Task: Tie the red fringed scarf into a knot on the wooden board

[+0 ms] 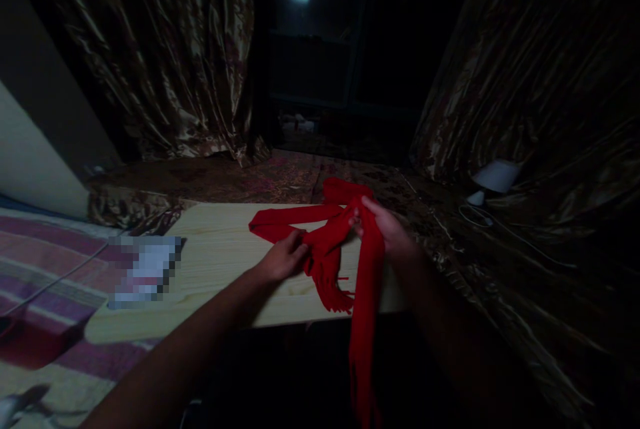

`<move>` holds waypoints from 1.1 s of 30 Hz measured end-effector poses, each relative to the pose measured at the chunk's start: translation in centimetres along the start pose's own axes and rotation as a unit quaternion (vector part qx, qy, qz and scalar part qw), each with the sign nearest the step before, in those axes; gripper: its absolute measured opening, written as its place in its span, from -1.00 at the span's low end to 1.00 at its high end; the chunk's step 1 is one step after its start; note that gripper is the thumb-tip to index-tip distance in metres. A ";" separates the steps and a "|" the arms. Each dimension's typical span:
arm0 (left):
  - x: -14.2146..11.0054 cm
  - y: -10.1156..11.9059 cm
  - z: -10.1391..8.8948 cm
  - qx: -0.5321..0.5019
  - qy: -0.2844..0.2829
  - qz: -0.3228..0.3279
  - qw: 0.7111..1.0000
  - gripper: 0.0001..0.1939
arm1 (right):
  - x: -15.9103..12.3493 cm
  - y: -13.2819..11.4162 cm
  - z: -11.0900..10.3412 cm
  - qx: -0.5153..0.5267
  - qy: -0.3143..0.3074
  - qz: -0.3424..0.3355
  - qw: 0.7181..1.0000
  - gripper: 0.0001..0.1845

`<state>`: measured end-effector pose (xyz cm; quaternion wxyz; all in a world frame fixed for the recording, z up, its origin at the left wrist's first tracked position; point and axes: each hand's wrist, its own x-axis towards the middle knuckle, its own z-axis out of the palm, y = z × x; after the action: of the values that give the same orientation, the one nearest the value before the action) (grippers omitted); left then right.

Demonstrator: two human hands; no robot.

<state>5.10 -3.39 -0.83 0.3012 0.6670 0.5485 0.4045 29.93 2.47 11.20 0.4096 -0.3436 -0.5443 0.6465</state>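
Note:
A red fringed scarf [367, 282] lies partly on a pale wooden table [220, 242], with one long end hanging over the near edge. My left hand [287, 257] is closed on the scarf near the middle, just above a short fringed end that rests on the tabletop. Farther right, my right hand [383, 226] grips the scarf where its bands cross and gather. A loop of the cloth stretches out to the left, and another fold sticks out beyond the table's far side. The fingertips of both hands are partly hidden by the cloth.
At the table's left lies a blurred-out flat item [147, 269]. A striped bedspread [65, 242] with a cable spreads beyond it. A small white lamp [497, 176] stands to the right on patterned cloth. Long curtains [200, 49] flank a dark window.

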 end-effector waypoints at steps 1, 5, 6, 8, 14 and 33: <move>-0.1 -0.4 0.2 0.004 0.004 -0.005 1.000 -0.45 | 0.3 -0.2 -0.8 0.003 0.014 0.022 1.000 -0.66; 0.0 -1.9 0.7 -0.013 0.018 -0.008 1.000 -0.48 | 0.3 -1.5 -3.6 0.045 0.060 0.058 0.996 -0.76; 0.1 -2.2 0.7 -0.022 0.014 -0.004 1.000 -0.50 | 0.2 -1.9 -4.3 0.054 0.060 0.048 0.996 -0.77; 0.3 -2.6 0.9 -0.037 0.010 0.003 0.999 -0.51 | -0.1 -2.5 -5.4 0.046 0.052 0.033 0.997 -0.77; 0.5 -2.7 1.2 0.033 0.000 0.030 0.999 -0.63 | -0.4 -2.3 -7.3 -0.126 -0.041 0.094 0.987 -0.60; 1.4 -2.8 1.6 0.079 0.052 0.004 0.995 -0.54 | 2.6 5.4 -5.6 -0.699 -0.028 -0.171 0.694 -0.73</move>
<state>5.22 -1.35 -3.74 0.2170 0.6690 0.5911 0.3950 32.95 6.78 4.88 0.1396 -0.4129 -0.9000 0.0081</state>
